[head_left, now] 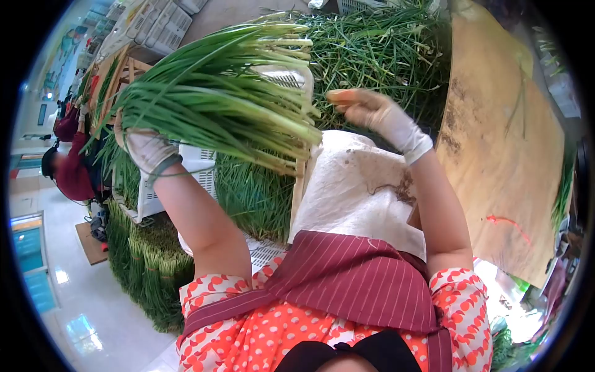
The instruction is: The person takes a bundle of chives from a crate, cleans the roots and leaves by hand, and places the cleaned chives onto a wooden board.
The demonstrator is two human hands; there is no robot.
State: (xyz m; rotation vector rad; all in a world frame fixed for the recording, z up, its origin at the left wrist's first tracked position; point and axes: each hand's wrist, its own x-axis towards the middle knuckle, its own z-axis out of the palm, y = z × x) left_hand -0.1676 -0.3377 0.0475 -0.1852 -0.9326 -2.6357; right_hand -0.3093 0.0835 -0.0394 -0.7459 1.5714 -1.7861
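Note:
A large loose bunch of long green stalks [229,99] is spread out in front of me, its pale ends pointing right. My left hand [145,149], in a whitish glove, is wrapped round the leafy end at the left. To the right of the pale ends is my right hand [375,115], also gloved, with its fingers closed and orange-tipped; whatever they hold, if anything, is too small to name. A stained white cloth [347,180] covers my lap between the two arms.
Loose stalks [384,56] are heaped ahead. A wooden board [496,149] stands at the right. White crates [155,25] and tied bundles [152,260] are at the left. A person in dark red [77,164] is at the far left.

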